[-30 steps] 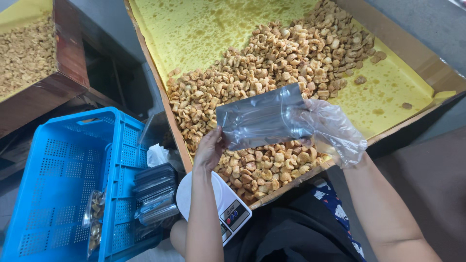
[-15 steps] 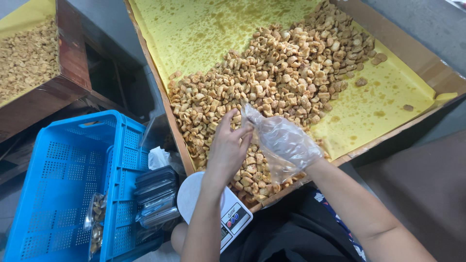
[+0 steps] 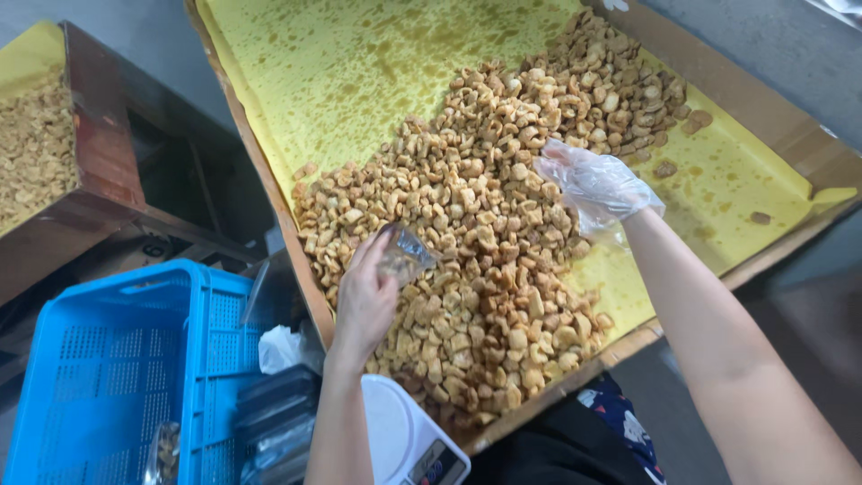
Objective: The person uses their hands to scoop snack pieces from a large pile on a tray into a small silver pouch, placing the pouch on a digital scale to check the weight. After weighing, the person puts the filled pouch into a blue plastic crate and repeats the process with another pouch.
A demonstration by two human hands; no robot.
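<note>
My left hand [image 3: 365,296] holds a small clear plastic bag [image 3: 404,254] just above the near-left side of a heap of golden fried snack pieces [image 3: 485,224]. My right hand [image 3: 594,184], in a thin clear plastic glove, rests on the heap further right with its fingers spread over the pieces. The heap lies on oil-stained yellow paper [image 3: 359,72] inside a big shallow wooden tray [image 3: 260,171].
A blue plastic crate [image 3: 108,368] stands at the lower left with stacked packs [image 3: 274,422] beside it. A white kitchen scale [image 3: 404,440] sits below my left arm. A second wooden tray of snacks [image 3: 36,144] is at the far left.
Both hands held the open bag above the heap a second ago. Now the bag is in my left hand alone, lower and to the left, and my gloved right hand has moved onto the pieces.
</note>
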